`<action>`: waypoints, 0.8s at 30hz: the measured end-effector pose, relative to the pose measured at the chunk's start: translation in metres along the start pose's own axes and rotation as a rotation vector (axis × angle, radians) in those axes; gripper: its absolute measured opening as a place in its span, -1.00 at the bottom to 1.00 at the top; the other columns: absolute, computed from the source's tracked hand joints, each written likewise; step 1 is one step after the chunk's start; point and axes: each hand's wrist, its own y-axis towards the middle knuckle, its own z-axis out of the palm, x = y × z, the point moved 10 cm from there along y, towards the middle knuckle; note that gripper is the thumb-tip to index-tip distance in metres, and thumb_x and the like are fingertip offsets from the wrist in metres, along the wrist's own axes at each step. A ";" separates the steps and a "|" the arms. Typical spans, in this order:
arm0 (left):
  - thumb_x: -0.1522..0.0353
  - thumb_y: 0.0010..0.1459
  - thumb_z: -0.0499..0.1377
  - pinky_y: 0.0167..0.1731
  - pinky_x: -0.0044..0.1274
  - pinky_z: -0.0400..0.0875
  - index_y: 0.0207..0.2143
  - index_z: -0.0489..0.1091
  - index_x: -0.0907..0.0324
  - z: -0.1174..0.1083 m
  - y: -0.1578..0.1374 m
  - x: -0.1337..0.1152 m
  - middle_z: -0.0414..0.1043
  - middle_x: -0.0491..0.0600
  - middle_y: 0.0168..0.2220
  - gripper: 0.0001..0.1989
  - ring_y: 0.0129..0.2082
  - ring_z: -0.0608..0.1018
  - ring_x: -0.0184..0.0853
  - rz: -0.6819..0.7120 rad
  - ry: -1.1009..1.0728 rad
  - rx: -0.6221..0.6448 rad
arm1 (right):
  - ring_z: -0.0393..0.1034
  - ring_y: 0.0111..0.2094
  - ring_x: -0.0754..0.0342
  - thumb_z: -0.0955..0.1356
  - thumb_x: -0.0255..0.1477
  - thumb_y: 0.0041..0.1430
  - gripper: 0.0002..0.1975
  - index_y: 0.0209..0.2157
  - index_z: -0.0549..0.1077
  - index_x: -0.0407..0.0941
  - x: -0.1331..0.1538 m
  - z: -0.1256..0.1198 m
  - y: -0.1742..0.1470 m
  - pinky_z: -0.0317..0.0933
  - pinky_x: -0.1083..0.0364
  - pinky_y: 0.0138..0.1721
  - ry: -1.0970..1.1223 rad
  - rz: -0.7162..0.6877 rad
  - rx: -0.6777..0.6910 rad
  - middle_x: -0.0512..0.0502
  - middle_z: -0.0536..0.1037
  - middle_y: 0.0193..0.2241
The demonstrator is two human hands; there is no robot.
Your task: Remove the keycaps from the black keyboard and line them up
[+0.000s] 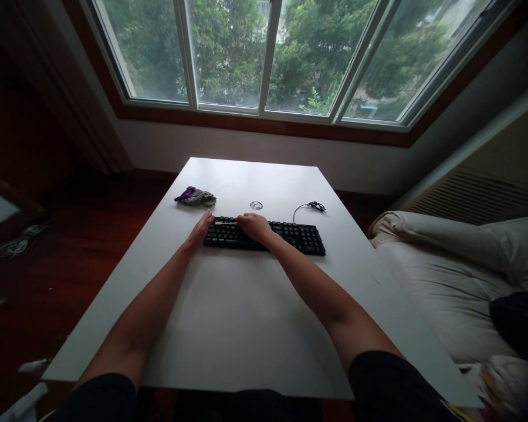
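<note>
A black keyboard (290,235) lies crosswise on the white table (229,322). My left hand (199,230) rests against its left end, fingers stretched out along the edge. Over the keyboard's left-middle keys, my right hand (254,226) is closed on a thin, light-coloured stick (225,223) that points left across the upper rows. What kind of tool it is cannot be made out. The keyboard's cable (314,206) lies partly bundled behind the right end. My right hand and forearm hide some of the middle keys.
A crumpled grey and purple cloth (196,196) lies behind my left hand. A small round dark-rimmed mark or disc (256,206) is on the table behind the keyboard. A pale sofa (440,275) stands to the right, and a window (264,58) is ahead.
</note>
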 end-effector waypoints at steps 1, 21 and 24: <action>-0.09 0.25 0.08 0.39 -0.19 0.00 0.40 0.12 0.14 0.000 0.000 0.000 0.11 0.12 0.42 -0.19 0.44 0.12 -0.01 0.014 0.071 0.011 | 0.44 -0.06 -0.05 0.18 -0.22 0.47 -0.66 -0.01 0.52 0.01 0.000 0.000 0.002 0.22 0.11 -0.25 -0.007 -0.006 -0.004 -0.16 0.57 -0.09; 0.03 -0.22 0.48 0.38 -0.12 -0.03 0.40 0.13 0.08 -0.001 -0.021 -0.033 0.12 0.17 0.40 0.15 0.38 0.17 0.19 0.317 0.485 0.215 | 0.34 0.02 0.01 0.24 -0.41 0.45 -0.69 0.06 0.55 0.05 -0.010 0.000 0.004 0.17 0.14 -0.18 0.067 -0.164 -0.013 -0.15 0.49 -0.02; 0.02 -0.18 0.46 0.38 -0.13 -0.05 0.39 0.15 0.06 0.002 -0.022 -0.034 0.11 0.15 0.40 0.10 0.38 0.15 0.17 0.330 0.521 0.221 | 0.34 0.04 0.01 0.23 -0.40 0.45 -0.69 0.06 0.55 0.05 0.002 0.003 0.009 0.18 0.14 -0.17 0.070 -0.145 0.010 -0.14 0.49 -0.01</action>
